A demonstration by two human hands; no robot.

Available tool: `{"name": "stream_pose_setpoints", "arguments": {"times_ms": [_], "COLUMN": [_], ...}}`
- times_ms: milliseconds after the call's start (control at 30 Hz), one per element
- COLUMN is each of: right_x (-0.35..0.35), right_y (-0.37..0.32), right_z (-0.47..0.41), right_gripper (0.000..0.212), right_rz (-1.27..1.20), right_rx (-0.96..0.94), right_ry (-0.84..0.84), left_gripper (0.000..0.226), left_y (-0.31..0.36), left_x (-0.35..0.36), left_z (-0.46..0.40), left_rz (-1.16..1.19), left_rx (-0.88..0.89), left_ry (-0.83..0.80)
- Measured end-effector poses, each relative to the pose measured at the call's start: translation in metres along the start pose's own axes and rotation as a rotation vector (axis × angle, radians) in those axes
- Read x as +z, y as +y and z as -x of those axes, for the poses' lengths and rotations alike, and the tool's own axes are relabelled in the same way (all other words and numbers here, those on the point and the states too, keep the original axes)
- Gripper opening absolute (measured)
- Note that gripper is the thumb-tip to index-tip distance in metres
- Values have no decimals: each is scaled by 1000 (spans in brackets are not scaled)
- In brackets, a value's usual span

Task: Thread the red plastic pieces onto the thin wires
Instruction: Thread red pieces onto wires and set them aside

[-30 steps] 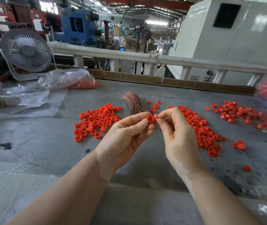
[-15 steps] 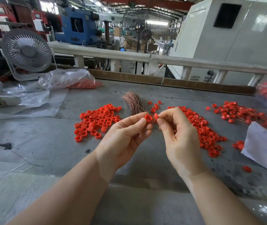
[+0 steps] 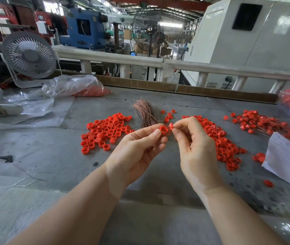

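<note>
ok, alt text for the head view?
Left hand pinches a red ring; right hand pinches a smaller red piece beside it, above a grey table strewn with red pieces and a copper wire bundle.

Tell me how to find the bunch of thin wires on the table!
Start at the grey worktable and find the two bare hands raised over its middle. Just beyond the left hand, between the two nearest heaps of small red plastic rings, lies a bundle of thin copper-coloured wires fanned like a brush. It is the only brownish, hair-like thing among round red pieces.
</note>
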State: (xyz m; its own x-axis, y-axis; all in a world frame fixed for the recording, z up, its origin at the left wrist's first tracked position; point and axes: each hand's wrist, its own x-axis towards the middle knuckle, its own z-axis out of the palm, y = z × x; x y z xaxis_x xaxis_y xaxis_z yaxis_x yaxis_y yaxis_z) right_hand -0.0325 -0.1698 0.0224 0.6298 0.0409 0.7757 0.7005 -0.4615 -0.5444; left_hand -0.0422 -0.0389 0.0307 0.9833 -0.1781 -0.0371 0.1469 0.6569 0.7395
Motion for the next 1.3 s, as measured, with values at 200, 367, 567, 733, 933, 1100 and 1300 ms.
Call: {"name": "stream_pose_setpoints", "arguments": {"times_ms": [200, 367, 567, 733, 933, 1100, 1300], "right_x": [0, 1, 1, 0, -2, -2, 0], "right_y": [-2, -3, -2, -1, -1, -1, 0], "right_z": [0, 0, -1, 0, -1, -1, 0], "right_gripper": [6, 5, 6, 6, 6, 5, 9], "right_rz": [-8, -11, 0, 43, 58, 57, 50], "right_rx": [-14, -44, -16, -7, -8, -1, 6], "right_ry": [-22, -56, -30, 1, 25, 19, 6], "left_gripper": [17, 17, 18, 18, 18, 18, 18], "left_y": [1, 2, 1, 1, 0, 0, 1], "left_x": [-1, -1, 1, 0, 0, 0, 0], "left_z": [0, 0, 0, 0, 1, 1, 1], "left_rz": [42, 61, 49, 21, -17, -21, 1], "left_rx": [9, 21, 19, 20, 30, 42, 72], "left_ry": [19, 37, 21, -4, -34, -34, -3]}}
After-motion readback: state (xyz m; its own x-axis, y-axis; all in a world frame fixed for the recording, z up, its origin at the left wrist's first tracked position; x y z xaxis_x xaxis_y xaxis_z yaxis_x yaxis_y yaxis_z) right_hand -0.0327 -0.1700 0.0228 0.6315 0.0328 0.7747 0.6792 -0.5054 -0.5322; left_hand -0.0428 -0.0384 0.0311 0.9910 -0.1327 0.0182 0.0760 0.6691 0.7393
